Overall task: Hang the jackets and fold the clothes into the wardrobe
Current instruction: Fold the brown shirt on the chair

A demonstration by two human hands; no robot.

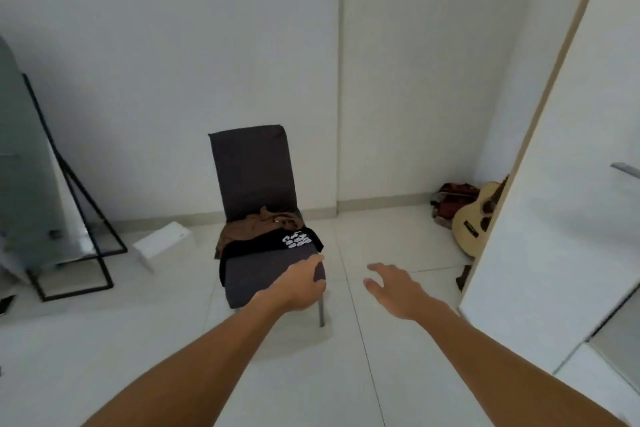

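A dark grey chair (254,170) stands against the white wall ahead. On its seat lie a brown garment (249,227) and, in front of it, a black garment with a white print (277,243). My left hand (299,286) reaches out over the seat's front right corner, fingers relaxed, holding nothing. My right hand (394,288) is stretched out over the floor to the right of the chair, fingers spread and empty. The white wardrobe door (561,184) stands open at the right edge.
A black-framed standing mirror (52,191) leans at the left, with a white box (162,243) on the floor beside it. An acoustic guitar (479,218) and a reddish bag (450,201) sit in the right corner. The floor is pale tile.
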